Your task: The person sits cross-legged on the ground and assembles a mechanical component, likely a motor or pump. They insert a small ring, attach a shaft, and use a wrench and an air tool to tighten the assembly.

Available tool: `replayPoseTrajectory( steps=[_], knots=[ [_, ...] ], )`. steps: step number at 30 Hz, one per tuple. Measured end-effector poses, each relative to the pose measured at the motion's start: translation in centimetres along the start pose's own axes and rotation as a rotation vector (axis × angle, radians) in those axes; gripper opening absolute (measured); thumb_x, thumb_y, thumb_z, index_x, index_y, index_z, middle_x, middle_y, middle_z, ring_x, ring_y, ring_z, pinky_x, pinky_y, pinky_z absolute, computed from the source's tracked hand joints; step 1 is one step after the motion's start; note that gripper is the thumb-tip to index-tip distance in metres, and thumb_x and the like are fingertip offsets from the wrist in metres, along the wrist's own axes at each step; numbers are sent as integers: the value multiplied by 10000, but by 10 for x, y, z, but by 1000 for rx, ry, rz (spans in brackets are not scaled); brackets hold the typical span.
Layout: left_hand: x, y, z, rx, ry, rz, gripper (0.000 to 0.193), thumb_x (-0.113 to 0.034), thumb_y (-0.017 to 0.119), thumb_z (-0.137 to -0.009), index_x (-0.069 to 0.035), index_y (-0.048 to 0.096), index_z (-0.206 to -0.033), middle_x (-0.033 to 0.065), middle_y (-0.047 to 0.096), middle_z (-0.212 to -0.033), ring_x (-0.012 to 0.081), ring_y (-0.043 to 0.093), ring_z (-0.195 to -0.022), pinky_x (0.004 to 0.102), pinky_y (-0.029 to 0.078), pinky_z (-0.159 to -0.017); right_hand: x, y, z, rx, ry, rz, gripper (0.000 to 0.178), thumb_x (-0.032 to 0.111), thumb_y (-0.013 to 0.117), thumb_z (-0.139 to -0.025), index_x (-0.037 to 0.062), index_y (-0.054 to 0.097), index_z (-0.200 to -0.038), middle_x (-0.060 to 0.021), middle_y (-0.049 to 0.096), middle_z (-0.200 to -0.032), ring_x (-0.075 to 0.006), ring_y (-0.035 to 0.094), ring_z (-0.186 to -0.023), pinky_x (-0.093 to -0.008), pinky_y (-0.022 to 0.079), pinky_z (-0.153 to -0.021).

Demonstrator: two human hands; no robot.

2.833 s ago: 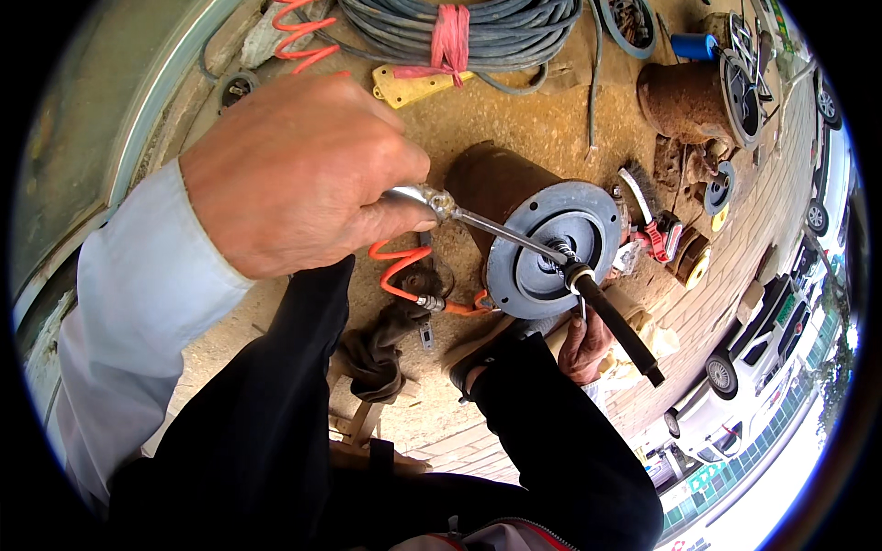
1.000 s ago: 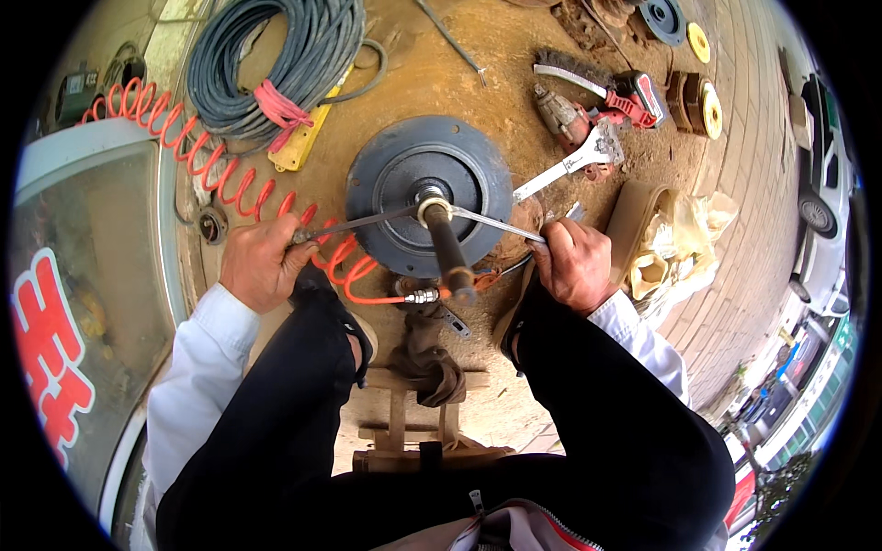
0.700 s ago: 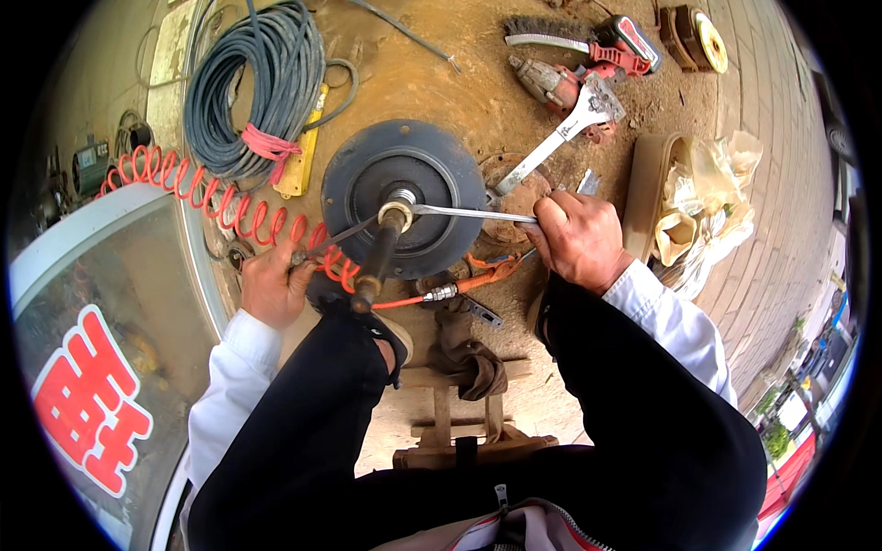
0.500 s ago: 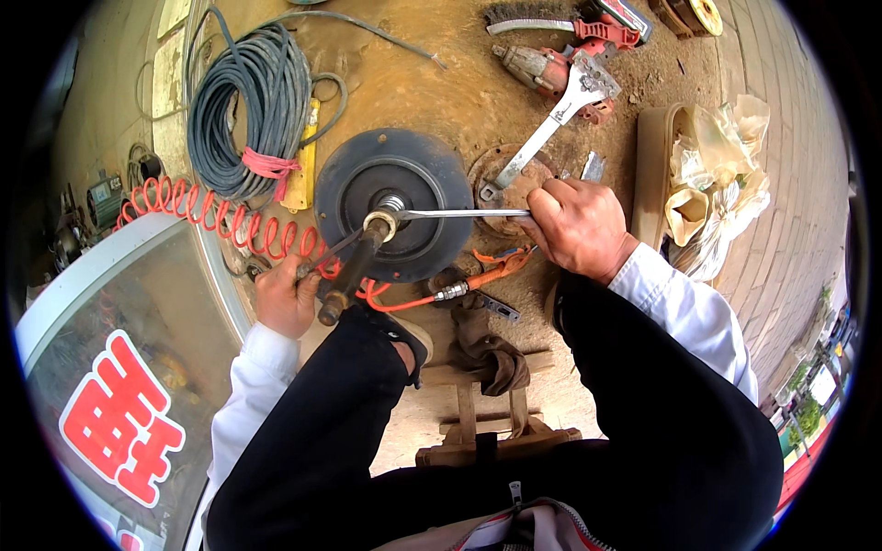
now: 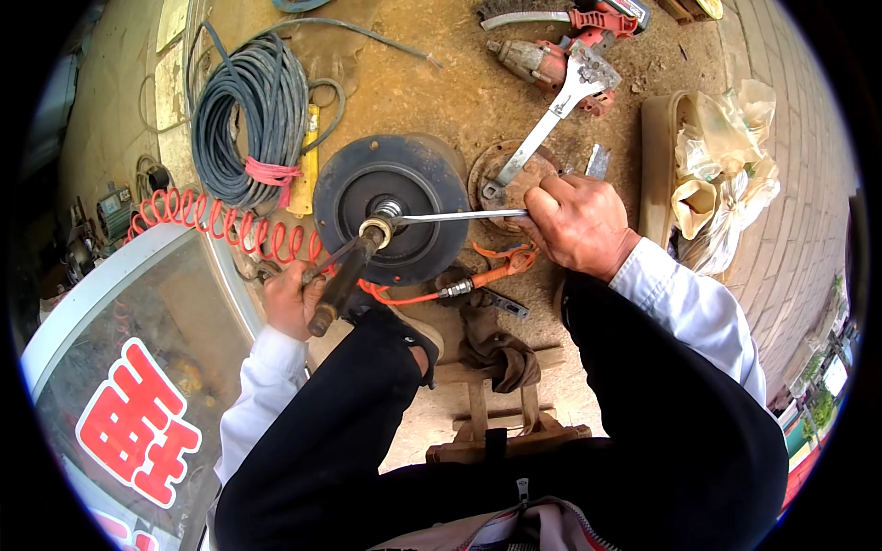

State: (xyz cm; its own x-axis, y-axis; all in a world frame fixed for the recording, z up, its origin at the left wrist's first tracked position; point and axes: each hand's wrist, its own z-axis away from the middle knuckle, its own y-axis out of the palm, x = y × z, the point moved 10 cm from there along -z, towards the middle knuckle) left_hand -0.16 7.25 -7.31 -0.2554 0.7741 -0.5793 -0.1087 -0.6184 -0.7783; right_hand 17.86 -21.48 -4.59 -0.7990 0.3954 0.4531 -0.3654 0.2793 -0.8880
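Note:
A round black flanged housing (image 5: 434,241) sits on the ground in front of me. A dark, worn shaft (image 5: 346,283) rises from its middle at a slant toward me, with a coil spring (image 5: 391,208) and a brass-coloured collar (image 5: 376,226) around it. My right hand (image 5: 584,225) is closed on a slim steel bar (image 5: 459,217), whose far tip meets the shaft beside the collar. My left hand (image 5: 292,299) grips a second thin metal bar (image 5: 341,254) that runs up to the collar from the other side. The shaft partly hides its tip.
Coiled dark cable (image 5: 285,101) and a red spiral air hose (image 5: 220,225) lie left, near a glass-panelled frame (image 5: 119,349). A red power tool (image 5: 547,66), a white-handled tool (image 5: 542,140) and a tan container (image 5: 660,165) lie ahead and right. A wooden stool (image 5: 510,450) stands between my legs.
The view has shifted slightly. The right-hand bar now slopes a little, its tip lower in view. Both hands keep their grips, and the collar stays at much the same place on the shaft.

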Motion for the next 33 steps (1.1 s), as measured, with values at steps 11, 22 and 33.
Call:
replayPoseTrajectory(
  steps=[11, 22, 33],
  knots=[
    [-6, 1, -3, 4, 3, 30, 178, -215, 649, -915, -46, 594, -912, 149, 605, -641, 363, 642, -614, 428, 488, -573, 0, 1, -1, -13, -9, -30, 264, 230, 718, -808, 74, 506, -789, -88, 506, -696, -291, 575, -607, -410, 475, -535],
    [-10, -2, -4, 16, 3, 99, 186, -211, 655, -927, -33, 603, -914, 143, 587, -632, 345, 621, -572, 395, 463, -535, -1, 0, -1, 7, 43, -36, 270, 226, 713, -801, 68, 496, -780, -99, 503, -699, -302, 562, -600, -424, 457, -528],
    [-13, 2, 2, 49, -74, 115, 238, -279, 649, -935, -49, 612, -885, 142, 550, -594, 363, 601, -564, 404, 451, -528, 4, -3, -3, -1, 67, -47, 267, 235, 718, -822, 72, 510, -784, -92, 518, -697, -294, 577, -579, -413, 469, -509]
  ],
)
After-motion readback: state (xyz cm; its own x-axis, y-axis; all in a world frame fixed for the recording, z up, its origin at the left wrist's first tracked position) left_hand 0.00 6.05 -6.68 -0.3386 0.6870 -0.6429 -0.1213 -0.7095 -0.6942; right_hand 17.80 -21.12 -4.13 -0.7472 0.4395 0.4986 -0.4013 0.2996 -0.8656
